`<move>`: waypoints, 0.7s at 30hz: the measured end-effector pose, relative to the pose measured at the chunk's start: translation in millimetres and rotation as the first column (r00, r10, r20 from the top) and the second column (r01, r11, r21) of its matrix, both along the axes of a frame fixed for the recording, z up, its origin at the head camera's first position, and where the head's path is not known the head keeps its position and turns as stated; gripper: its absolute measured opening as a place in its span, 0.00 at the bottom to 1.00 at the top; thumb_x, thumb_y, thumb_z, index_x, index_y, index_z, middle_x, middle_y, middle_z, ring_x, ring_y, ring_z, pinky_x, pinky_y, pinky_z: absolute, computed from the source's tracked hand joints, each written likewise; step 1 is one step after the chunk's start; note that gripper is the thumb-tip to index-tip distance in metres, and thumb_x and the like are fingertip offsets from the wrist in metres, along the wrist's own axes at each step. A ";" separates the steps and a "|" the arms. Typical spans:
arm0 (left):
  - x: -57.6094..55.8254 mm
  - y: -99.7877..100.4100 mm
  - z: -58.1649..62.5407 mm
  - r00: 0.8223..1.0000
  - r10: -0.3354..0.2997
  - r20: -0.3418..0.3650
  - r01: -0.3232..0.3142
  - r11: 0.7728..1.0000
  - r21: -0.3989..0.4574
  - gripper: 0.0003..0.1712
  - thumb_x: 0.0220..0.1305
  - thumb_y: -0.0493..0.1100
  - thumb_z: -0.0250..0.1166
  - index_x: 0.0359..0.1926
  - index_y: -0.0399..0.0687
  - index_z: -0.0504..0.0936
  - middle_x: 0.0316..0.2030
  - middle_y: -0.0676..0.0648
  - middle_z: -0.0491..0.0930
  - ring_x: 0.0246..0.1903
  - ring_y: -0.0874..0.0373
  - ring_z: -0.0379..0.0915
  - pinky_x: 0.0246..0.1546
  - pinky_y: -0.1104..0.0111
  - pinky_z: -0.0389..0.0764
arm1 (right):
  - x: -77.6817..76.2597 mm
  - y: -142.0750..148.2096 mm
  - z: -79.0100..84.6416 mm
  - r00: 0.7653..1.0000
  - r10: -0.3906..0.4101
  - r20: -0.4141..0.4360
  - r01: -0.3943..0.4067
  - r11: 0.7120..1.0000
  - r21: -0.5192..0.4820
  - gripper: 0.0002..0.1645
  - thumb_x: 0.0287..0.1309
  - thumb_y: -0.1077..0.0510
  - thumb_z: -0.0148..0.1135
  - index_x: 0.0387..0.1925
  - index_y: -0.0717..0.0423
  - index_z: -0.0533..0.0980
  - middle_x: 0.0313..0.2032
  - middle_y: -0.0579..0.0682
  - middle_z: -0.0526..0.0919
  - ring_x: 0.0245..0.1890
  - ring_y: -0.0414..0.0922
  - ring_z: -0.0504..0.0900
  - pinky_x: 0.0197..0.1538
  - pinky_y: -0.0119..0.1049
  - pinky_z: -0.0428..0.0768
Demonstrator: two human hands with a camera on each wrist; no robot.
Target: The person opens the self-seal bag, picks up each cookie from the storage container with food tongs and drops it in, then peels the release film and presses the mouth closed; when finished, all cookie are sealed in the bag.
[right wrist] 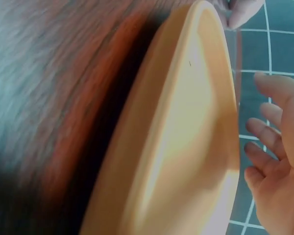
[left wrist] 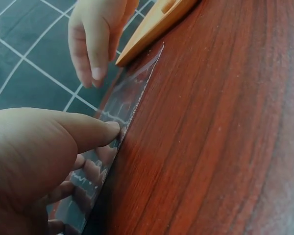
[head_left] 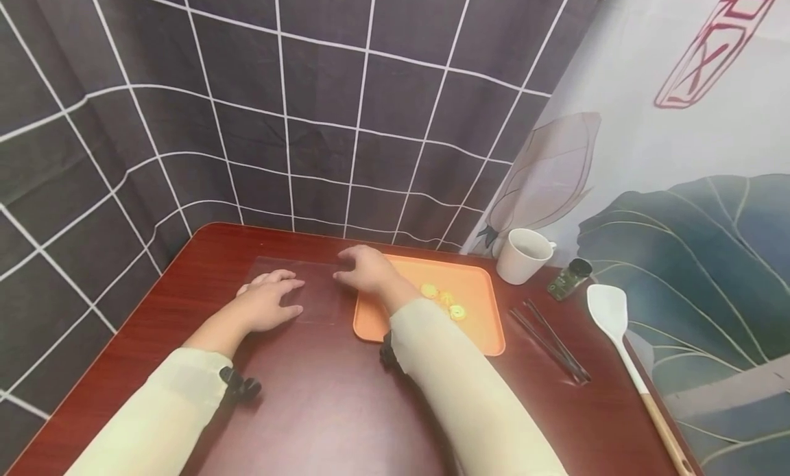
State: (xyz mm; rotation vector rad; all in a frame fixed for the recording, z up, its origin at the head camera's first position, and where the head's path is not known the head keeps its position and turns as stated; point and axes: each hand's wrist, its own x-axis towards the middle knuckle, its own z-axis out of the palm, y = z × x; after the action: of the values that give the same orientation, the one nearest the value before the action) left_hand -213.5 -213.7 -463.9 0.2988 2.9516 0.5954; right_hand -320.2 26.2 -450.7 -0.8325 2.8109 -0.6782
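In the head view the clear sheet (head_left: 321, 294) is lying just left of the orange tray (head_left: 475, 277), and the right sleeve (head_left: 463, 380) is crossing over the tray's near edge, so a low sweep could be knocking the yellow pieces (head_left: 457, 313) about. In the left wrist view the left hand (left wrist: 34, 161) is resting spread fingers at the sheet, how firmly I cannot tell, and any sideways drag could be creasing it on the red-brown, wood-grained table (left wrist: 210, 122). In the right wrist view the right hand (right wrist: 289, 161) is holding nothing, its fingers bending loosely apart beside the tray, while white-gridded dark cloth (right wrist: 284, 51) is hanging beyond.
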 end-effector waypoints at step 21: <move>-9.4 -0.3 -0.1 0.999 0.033 0.021 -0.033 0.999 -0.015 0.38 0.70 0.59 0.68 0.77 0.54 0.74 0.75 0.43 0.69 0.72 0.34 0.63 0.58 0.36 0.67 | 0.0 -10.5 2.2 1.000 -0.026 0.008 0.025 0.988 0.154 0.25 0.64 0.48 0.76 0.59 0.56 0.86 0.58 0.51 0.88 0.64 0.48 0.84 0.72 0.39 0.78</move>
State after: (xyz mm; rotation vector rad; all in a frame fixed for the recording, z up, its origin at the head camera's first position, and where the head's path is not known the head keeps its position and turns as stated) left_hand -222.9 -214.1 -464.0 0.2411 2.9448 0.5766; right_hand -320.3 15.7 -448.5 -0.7654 2.8259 -0.4599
